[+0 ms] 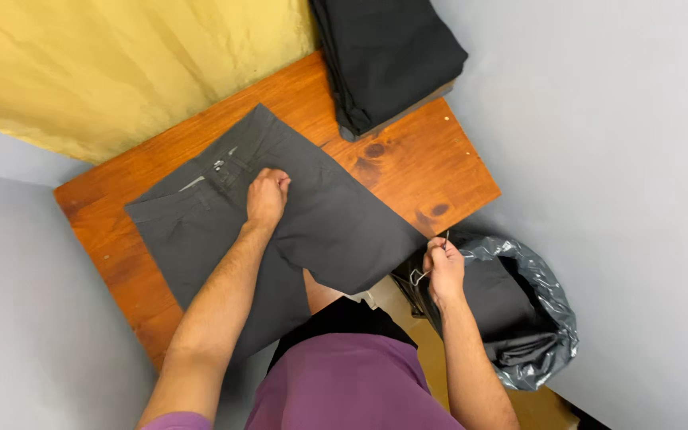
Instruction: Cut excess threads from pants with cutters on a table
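Hanging off the table (431, 171), trousers (320, 223) hide their legs.

top: purple, short sleeves | shorts: black | forearms bare

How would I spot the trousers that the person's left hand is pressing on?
Find the orange-brown wooden table. The dark grey trousers lie spread flat across its middle, waistband towards the yellow curtain, with the left hand on them. Unlike the folded black stack at the far corner, they lie open.
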